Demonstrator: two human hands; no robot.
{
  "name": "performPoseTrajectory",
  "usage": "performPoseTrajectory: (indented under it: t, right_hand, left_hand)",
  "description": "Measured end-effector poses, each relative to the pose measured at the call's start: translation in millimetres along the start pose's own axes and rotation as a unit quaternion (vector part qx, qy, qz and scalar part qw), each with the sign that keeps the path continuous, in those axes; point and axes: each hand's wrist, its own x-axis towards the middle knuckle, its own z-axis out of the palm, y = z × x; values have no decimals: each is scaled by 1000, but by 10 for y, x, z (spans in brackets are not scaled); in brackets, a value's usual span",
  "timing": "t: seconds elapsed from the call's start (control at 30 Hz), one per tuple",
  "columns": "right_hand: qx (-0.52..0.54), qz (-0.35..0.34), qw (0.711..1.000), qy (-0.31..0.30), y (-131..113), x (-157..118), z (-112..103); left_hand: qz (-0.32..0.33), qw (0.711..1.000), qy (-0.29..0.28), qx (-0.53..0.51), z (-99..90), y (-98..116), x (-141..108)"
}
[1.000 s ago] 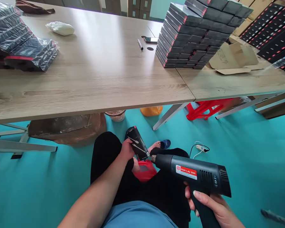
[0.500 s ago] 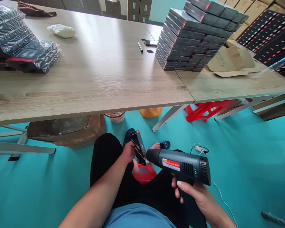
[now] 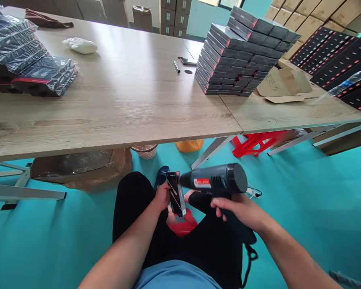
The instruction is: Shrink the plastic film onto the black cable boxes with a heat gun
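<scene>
Basically, L to R: plastic-wrapped packs (image 3: 36,70) sit at the left end of the table (image 3: 123,100), w/ a brown cloth (image 3: 48,19) on the far side behind them. A white packet (image 3: 80,45) lies just right of those, flat on the tabletop. Under the table, near left, is a big brown bundle (image 3: 84,172), then a small bucket (image 3: 146,151).

L hand (image 3: 161,196) is clamped on the left edge of a small black box (image 3: 177,196), held upright-ish, slightly tilted, over the gap btwn the person's knees. Dark slipper (image 3: 161,176) is on the floor just beyond, red plastic seat (image 3: 184,224) below the box, yellow bag (image 3: 189,145) farther out under the table edge.

Pen (image 3: 176,66) & phone (image 3: 189,61) lie close together on the tabletop, left of the tall stack (image 3: 234,58) of dark boxes.

R hand (image 3: 234,208) is wrapped round the grip of a heat gun (image 3: 218,178), nozzle pointing left at the box's upper right edge; can't tell if touching. Power strip (image 3: 253,192) is on the floor beyond.

Farther right: red stool (image 3: 257,142) under the table, opened cardboard (image 3: 284,84) on top, then rows of black boxes (image 3: 333,56) w/ a clear bottle (image 3: 350,81) on them.
</scene>
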Motion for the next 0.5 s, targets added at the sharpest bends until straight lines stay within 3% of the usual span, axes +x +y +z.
performPoseTrajectory:
  t: [0.17, 0.23, 0.33, 0.4, 0.5]
  right_hand:
    - [-116, 121, 983, -76, 96, -274, -82]
    - [-93, 108, 989, -47, 83, -247, -72]
    - [-37, 23, 999, 6, 11, -119, -39]
    - [-40, 8, 999, -8, -36, -81, -25]
    - [-105, 77, 988, -86, -35, -143, -10]
  left_hand:
    - [13, 1000, 8, -9, 75, 10, 16]
    - [12, 1000, 5, -3, 89, -5, 35]
    - [16, 1000, 5, 13, 70, -31, 65]
    - [17, 1000, 13, 14, 32, -40, 82]
    - [18, 1000, 19, 1, -35, -41, 107]
